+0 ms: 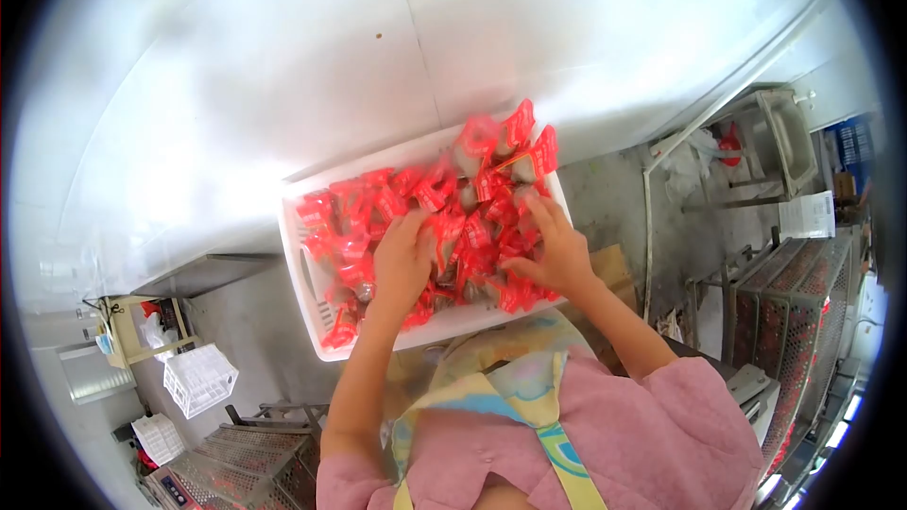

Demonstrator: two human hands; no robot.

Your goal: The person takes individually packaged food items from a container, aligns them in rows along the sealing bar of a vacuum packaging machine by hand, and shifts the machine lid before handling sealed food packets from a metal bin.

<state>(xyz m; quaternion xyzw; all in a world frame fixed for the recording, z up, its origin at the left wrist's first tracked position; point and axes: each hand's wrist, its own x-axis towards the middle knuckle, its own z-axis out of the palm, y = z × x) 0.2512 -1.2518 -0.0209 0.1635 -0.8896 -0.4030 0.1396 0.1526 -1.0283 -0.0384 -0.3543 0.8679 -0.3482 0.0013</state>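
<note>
A white plastic crate [304, 316] is heaped with small red-and-clear sealed packets [354, 217]; what is inside them looks brownish but is too small to name. My left hand [403, 250] lies on the heap left of centre, against a packet [444, 238], and its fingertips are partly hidden there. Over the right part of the heap is my right hand [559, 250], thumb and fingers apart, touching or just above the packets. Several packets [529, 156] stick up above the crate's far right corner.
A pale, shiny panelled surface [283, 85] lies beyond the crate. On the right are perforated metal racks [789, 293] with red items and a metal sink-like basin [786, 142]. White baskets [200, 380] and another perforated rack [246, 463] stand at lower left.
</note>
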